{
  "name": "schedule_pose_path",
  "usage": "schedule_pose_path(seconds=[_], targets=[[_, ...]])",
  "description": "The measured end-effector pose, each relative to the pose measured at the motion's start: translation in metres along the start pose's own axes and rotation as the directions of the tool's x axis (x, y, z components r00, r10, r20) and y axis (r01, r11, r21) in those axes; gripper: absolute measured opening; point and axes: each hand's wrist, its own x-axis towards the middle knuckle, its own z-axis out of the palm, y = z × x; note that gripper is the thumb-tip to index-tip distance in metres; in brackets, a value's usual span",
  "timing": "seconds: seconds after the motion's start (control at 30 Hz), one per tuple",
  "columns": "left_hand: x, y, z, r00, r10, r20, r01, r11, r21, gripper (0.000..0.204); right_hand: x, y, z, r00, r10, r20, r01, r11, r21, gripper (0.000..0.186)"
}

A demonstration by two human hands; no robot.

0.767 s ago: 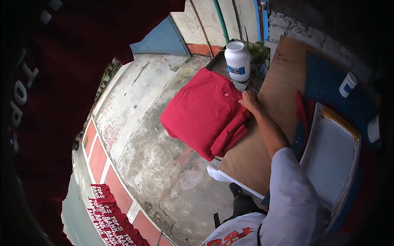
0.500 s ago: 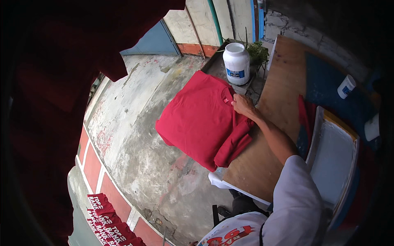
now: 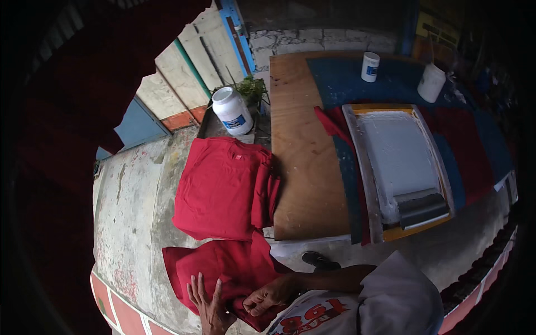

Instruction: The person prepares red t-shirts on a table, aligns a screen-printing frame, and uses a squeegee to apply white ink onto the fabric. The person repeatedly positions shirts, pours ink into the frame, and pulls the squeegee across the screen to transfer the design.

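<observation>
A red T-shirt (image 3: 218,265) hangs bunched in front of my body. My right hand (image 3: 269,296) is closed on the cloth near its lower edge. Against the same shirt, my left hand (image 3: 211,310) has its fingers spread and stretched out; whether the palm touches the fabric is hard to see. Just beyond lies a pile of folded red T-shirts (image 3: 220,187), neckline toward the far side, next to the wooden board's left edge.
To the right, a screen-printing frame (image 3: 363,173) holds white ink and a squeegee (image 3: 421,209) on a table partly covered in blue (image 3: 335,75). A large white jar (image 3: 231,111) stands behind the pile. Dark red cloth (image 3: 56,139) hangs at left.
My right hand has come from the pile's neckline toward my body with a shirt in its grip. My left hand has come into view. The view has swung to the right.
</observation>
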Motion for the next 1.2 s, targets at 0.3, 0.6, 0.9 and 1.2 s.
schedule_pose_path(seconds=[0.3, 0.6, 0.9, 1.2], targets=[[0.032, 0.119, 0.105, 0.541, 0.769, 0.341, 0.433, 0.092, -0.897, 0.065, -0.148, 0.051, 0.154, 0.690, -0.166, -0.704, 0.243, 0.970, 0.010, 0.033], [0.110, 0.326, 0.200, -0.162, 0.807, 0.568, 0.433, 0.575, -0.694, 0.055, -0.311, 0.102, 0.292, 0.290, -0.365, -0.885, 0.332, 0.905, -0.265, 0.037], [0.088, 0.385, 0.161, -0.063, 0.620, 0.782, 0.347, 0.748, -0.566, 0.060, -0.434, 0.188, 0.285, -0.196, -0.165, -0.967, 0.595, 0.763, -0.251, 0.033], [0.188, 0.099, -0.030, 0.711, 0.127, 0.691, 0.684, 0.098, -0.723, 0.049, -0.438, 0.244, 0.259, -0.231, 0.112, -0.966, 0.380, 0.925, 0.016, 0.047]])
